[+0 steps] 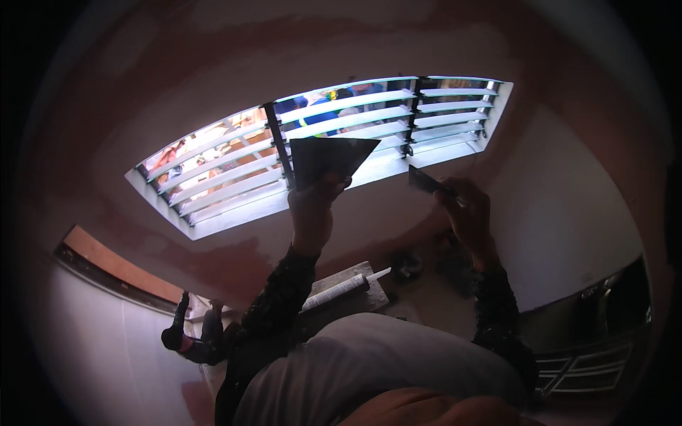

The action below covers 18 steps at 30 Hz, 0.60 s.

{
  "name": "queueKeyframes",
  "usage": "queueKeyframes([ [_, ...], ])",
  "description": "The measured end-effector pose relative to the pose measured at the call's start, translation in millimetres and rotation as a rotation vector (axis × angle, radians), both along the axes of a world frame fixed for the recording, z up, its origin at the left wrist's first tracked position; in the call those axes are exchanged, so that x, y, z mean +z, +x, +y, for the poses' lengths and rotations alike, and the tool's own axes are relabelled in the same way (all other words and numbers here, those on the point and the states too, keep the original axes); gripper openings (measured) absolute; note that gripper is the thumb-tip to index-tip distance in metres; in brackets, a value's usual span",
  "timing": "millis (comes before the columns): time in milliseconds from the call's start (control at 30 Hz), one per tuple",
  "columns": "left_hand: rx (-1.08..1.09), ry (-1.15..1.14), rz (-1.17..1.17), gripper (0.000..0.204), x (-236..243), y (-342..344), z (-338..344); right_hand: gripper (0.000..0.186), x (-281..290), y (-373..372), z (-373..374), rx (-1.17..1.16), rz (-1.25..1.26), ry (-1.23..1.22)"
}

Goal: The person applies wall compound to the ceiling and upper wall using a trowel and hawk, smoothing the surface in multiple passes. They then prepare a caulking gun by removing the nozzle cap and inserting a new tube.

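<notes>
While the left hand [314, 206] gripped a flat, dark triangular plate [328, 157] at twelve o'clock, the right hand [467, 211], at three o'clock, pinched a thin, dark blade [424, 180] between its fingers.

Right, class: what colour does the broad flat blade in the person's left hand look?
The blade looks near-black against the bright window; best seen in the head view.

Through the head view I watched the left hand [313, 213] hold a broad dark blade [330, 157] up before the louvred window [355, 118] in the far wall [383, 206], while the right hand [467, 211], further right, gripped a smaller dark tool [425, 181]. Nearer me, below and between the hands, I saw a pale tube [341, 289] with a pointed nozzle lying on a board [376, 297].
</notes>
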<state>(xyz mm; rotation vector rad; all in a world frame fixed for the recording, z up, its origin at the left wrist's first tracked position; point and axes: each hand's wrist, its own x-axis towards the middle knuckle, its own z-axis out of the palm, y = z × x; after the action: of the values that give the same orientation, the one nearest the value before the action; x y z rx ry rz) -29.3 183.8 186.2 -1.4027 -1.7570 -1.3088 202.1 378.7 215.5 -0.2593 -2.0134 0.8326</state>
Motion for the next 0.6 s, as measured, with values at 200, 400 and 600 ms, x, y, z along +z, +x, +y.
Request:
queueKeyframes([
  [200, 0.290, 0.008, 0.045, 0.013, 7.6, 19.1, -1.1, 0.032, 45.5, -41.9, -11.4, -0.001, 0.209, 0.729],
  [400, -0.122, 0.300, -0.230, 0.021, 25.2, 42.0, 8.6, 0.031, 38.6, -57.9, 2.0, -0.001, 0.365, 0.824],
  [600, -0.218, 0.141, 0.009, 0.027, 12.8, 18.8, -2.5, 0.030, 29.2, -72.5, 18.7, 0.020, 0.525, 0.803],
])
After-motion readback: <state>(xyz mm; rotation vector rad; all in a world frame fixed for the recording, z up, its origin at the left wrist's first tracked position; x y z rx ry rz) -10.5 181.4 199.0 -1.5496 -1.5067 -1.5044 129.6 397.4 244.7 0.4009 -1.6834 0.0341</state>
